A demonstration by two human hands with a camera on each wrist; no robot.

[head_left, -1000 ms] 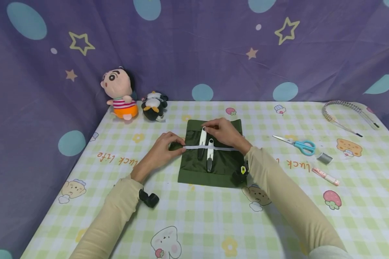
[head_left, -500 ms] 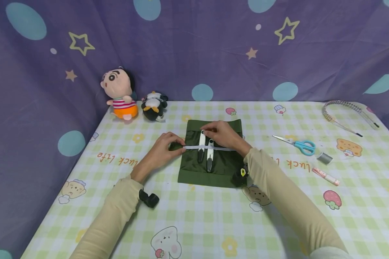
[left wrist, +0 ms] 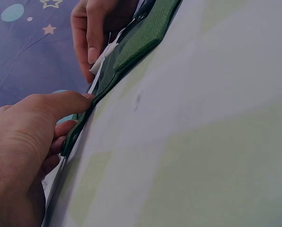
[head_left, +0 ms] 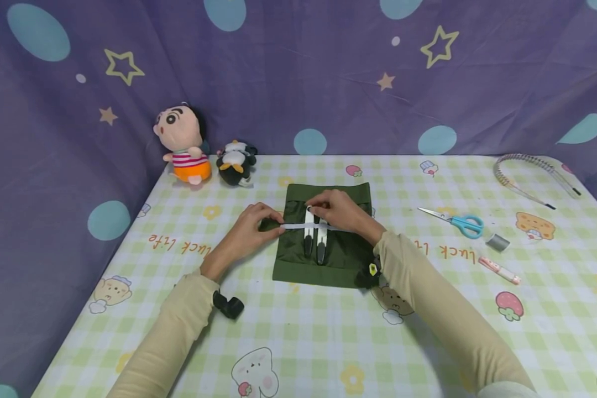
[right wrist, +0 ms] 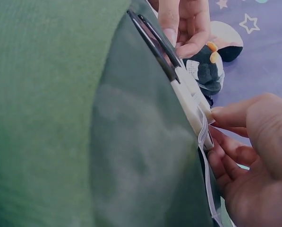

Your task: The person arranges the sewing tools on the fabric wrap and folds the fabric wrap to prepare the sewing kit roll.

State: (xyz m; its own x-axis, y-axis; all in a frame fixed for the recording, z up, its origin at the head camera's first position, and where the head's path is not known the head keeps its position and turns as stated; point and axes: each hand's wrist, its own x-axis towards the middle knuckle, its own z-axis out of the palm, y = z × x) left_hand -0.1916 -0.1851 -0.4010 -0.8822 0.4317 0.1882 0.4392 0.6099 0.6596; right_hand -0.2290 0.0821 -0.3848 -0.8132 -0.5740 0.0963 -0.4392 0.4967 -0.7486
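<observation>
A dark green cloth organizer [head_left: 298, 273] lies spread out, with a white elastic band [head_left: 293, 226] running across its middle. Two slim white tools with dark tips sit under the band, side by side, tips toward the near side. My right hand [head_left: 345, 213] pinches the upper end of the left white tool [head_left: 308, 243], whose end has a hole. The right white tool [head_left: 321, 237] has its top partly covered by that hand. At the organizer's left edge, my left hand [head_left: 249, 228] pinches the cloth beside the band's end, thumb on top in the left wrist view.
Blue-handled scissors [head_left: 466, 225], a grey thread spool [head_left: 498, 242] and a pink-and-white pen-like stick [head_left: 499, 271] lie to the right. A headband [head_left: 522, 159] rests at the far right. Two plush toys, a doll [head_left: 181, 143] and a penguin [head_left: 235, 164], stand at the back left.
My right hand has slid the left white tool toward the near side under the band, until its tip lies almost level with the other's. My left hand has stayed in place.
</observation>
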